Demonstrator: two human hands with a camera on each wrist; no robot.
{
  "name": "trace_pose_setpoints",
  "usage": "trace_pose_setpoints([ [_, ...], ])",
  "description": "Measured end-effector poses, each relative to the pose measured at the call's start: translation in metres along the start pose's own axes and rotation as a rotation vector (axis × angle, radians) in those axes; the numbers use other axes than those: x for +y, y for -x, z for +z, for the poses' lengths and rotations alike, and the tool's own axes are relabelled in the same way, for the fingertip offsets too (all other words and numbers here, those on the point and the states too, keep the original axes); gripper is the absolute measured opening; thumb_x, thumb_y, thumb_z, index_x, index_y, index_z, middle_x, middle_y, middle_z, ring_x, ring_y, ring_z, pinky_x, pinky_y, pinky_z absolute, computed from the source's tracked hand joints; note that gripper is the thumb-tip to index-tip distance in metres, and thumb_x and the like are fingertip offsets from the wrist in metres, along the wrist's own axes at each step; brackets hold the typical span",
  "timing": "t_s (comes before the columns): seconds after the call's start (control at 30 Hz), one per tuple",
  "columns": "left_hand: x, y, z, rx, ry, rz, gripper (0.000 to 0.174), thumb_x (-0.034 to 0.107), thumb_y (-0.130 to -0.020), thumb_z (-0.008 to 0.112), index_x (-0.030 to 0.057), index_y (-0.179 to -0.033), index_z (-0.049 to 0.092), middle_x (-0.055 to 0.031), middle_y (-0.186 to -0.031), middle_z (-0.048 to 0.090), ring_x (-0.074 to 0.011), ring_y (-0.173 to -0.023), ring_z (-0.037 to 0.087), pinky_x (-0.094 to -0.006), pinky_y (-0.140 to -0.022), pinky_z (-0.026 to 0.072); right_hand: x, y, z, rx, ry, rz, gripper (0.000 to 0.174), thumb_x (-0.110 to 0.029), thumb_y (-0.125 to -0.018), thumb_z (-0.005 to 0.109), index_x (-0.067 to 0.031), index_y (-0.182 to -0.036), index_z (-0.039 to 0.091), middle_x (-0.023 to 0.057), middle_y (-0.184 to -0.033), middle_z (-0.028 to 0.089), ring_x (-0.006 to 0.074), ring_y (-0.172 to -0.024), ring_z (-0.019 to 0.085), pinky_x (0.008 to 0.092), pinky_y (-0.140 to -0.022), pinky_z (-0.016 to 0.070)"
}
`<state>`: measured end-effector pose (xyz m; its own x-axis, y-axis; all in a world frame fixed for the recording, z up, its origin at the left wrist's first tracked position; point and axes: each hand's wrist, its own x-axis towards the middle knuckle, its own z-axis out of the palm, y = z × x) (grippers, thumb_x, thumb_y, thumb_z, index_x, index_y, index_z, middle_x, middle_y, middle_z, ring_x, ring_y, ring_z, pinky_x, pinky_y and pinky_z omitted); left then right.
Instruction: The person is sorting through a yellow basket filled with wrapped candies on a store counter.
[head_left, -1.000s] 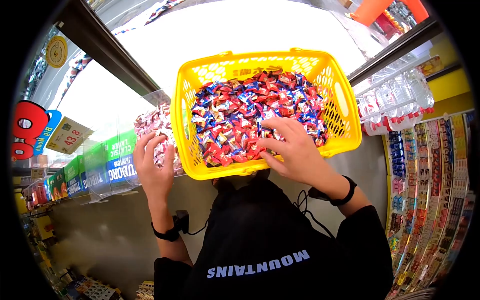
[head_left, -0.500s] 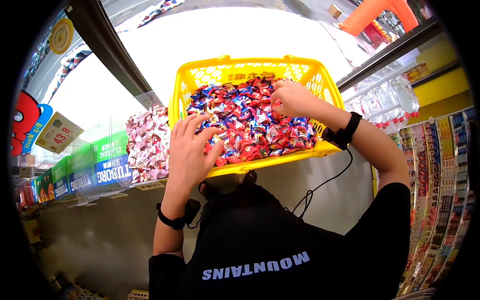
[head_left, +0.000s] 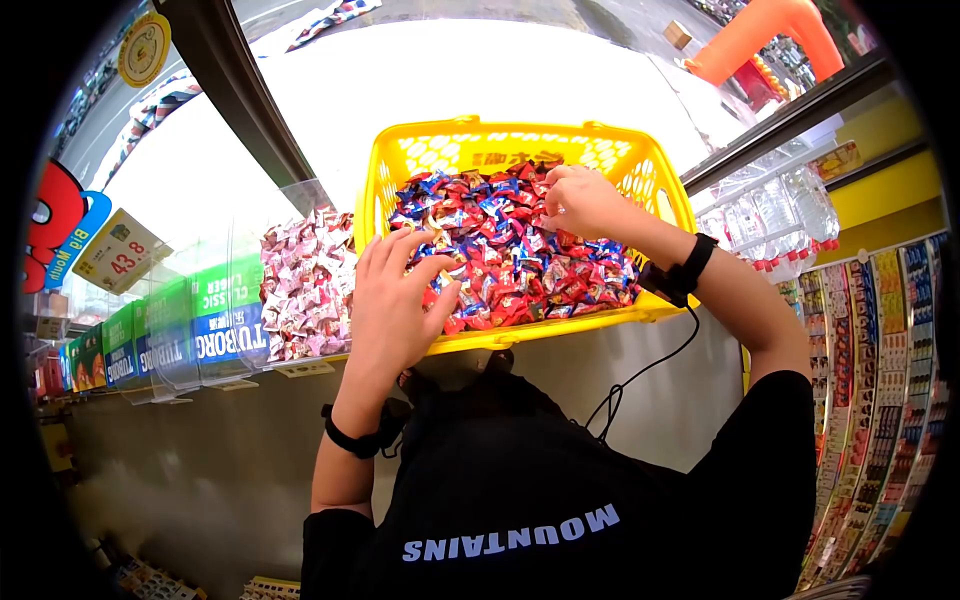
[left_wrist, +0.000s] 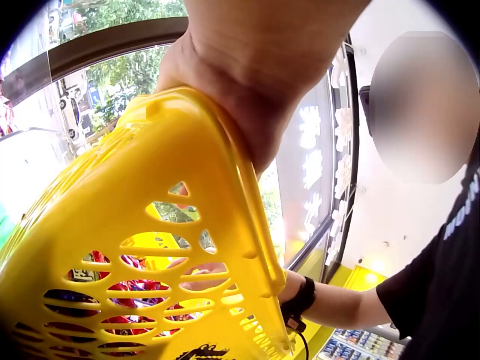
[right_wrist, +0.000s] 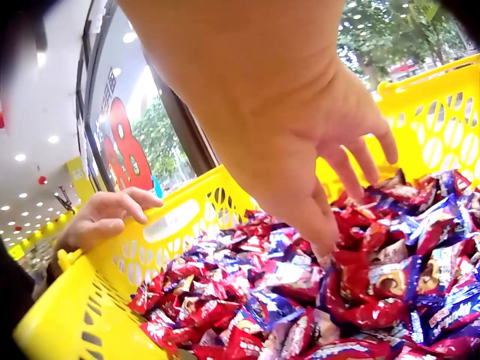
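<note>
A yellow plastic basket (head_left: 455,342) with perforated walls holds a thick layer of small wrapped candies (head_left: 490,265) in red and blue wrappers. My left hand (head_left: 393,300) rests over the basket's left front corner, with its fingers reaching across the rim and spread from the thumb. In the left wrist view, this hand (left_wrist: 244,97) is draped on the rim, its fingertips hidden behind. Over the back right of the candies is my right hand (head_left: 590,205). In the right wrist view, its fingers (right_wrist: 360,161) point down apart, with the thumb touching the wrappers.
Left of the basket, pink-wrapped candies (head_left: 308,290) fill a clear bin beside green and blue beer cartons (head_left: 225,315). A price card (head_left: 122,257) stands farther left. Packed snack shelves (head_left: 870,390) and bottles (head_left: 770,215) are on the right. A cable (head_left: 650,365) hangs from my right wrist.
My left hand has moved from beside the pink candies onto the basket's left front rim. My right hand has shifted from the front of the candies toward the back right.
</note>
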<state>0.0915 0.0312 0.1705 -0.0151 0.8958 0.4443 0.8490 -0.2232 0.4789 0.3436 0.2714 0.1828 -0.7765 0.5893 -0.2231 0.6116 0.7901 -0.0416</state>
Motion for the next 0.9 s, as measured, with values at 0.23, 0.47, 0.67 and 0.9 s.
trace_pose_setpoints([
  [0.23, 0.006, -0.004, -0.004, -0.007, -0.012, -0.006, 0.038, 0.033, -0.084, 0.088, 0.015, -0.116, 0.078, -0.0102, -0.137, 0.066, -0.0361, -0.137, 0.056, -0.0541, -0.119, 0.0398, -0.078, 0.066, -0.042, 0.463, -0.391, -0.287, 0.016, -0.025, -0.089, 0.086, -0.0126, -0.094, 0.077, 0.0164, -0.144, 0.062, 0.0399, -0.137, 0.056, 0.0504, -0.112, 0.0469],
  [0.47, -0.007, 0.001, -0.004, -0.01, 0.078, 0.166, 0.032, 0.025, -0.074, 0.093, 0.0231, -0.104, 0.083, -0.0014, -0.135, 0.069, -0.0314, -0.139, 0.056, -0.059, -0.121, 0.0365, -0.15, 0.071, 0.007, 0.708, -0.608, -0.361, 0.019, -0.017, -0.084, 0.087, -0.0116, -0.097, 0.074, 0.0123, -0.139, 0.063, 0.0364, -0.132, 0.06, 0.0517, -0.109, 0.0483],
  [0.67, -0.004, 0.002, -0.004, 0.002, 0.063, 0.12, 0.026, 0.02, -0.076, 0.091, 0.0227, -0.101, 0.083, 0.0017, -0.13, 0.073, -0.0299, -0.137, 0.057, -0.058, -0.121, 0.0368, -0.15, 0.061, 0.024, 0.808, -0.564, -0.291, 0.022, -0.012, -0.083, 0.088, -0.0097, -0.101, 0.075, 0.0133, -0.139, 0.063, 0.0365, -0.133, 0.06, 0.0522, -0.11, 0.0482],
  [0.9, -0.004, 0.001, -0.004, -0.044, 0.031, 0.131, 0.03, 0.022, -0.079, 0.089, 0.0247, -0.108, 0.083, 0.0024, -0.13, 0.072, -0.0299, -0.135, 0.057, -0.0583, -0.12, 0.0377, -0.141, 0.059, 0.027, 0.789, -0.523, -0.269, 0.026, -0.011, -0.082, 0.088, -0.0102, -0.105, 0.075, 0.0132, -0.14, 0.064, 0.0367, -0.132, 0.06, 0.0537, -0.111, 0.0474],
])
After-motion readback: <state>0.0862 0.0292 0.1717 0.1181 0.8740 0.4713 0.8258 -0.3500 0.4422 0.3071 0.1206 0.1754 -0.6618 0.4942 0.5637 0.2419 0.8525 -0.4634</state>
